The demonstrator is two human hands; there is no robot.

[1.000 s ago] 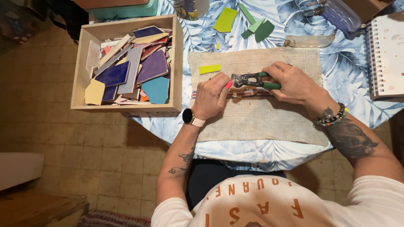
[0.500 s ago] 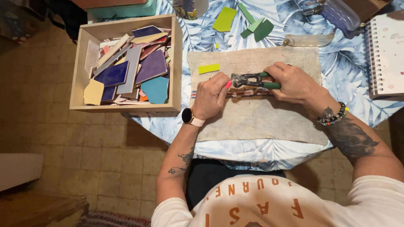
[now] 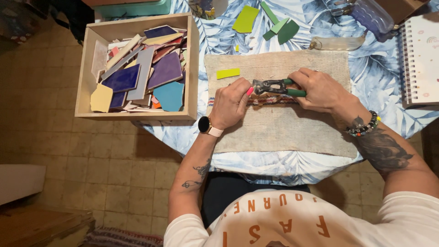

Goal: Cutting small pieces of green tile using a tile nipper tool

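- Over the middle of the cloth [image 3: 279, 128], the right hand [image 3: 320, 90] grips the green handles of the nippers [image 3: 273, 87], fingers wrapped round them.
- The nippers lie level, their dark head pointing toward the left hand [image 3: 231, 104].
- The left hand is curled, fingertips pinched at the nipper head; a small piece seems held there, but it is too small to tell what it is.
- Both hands sit close together, the tool bridging them, just above a striped band woven across the cloth.
- A yellow-green chip [image 3: 227, 73] lies on the cloth, just up and left of the left hand, apart from it.
- The cloth is a coarse beige mat spread on a table [image 3: 388, 91] covered in a blue leaf print.
- At the table's left edge stands a wooden box [image 3: 192, 68] heaped with flat tile shards in purple, blue, grey, teal and cream.
- Beyond the cloth lie green shards [image 3: 279, 27] and a lime one [image 3: 245, 19].
- A spiral notebook [image 3: 418, 59] lies at the right edge, well apart from the right hand.
- The near half of the cloth, between the hands and the person's body, is bare.
- Left of the table is a brown tiled floor [image 3: 91, 164].
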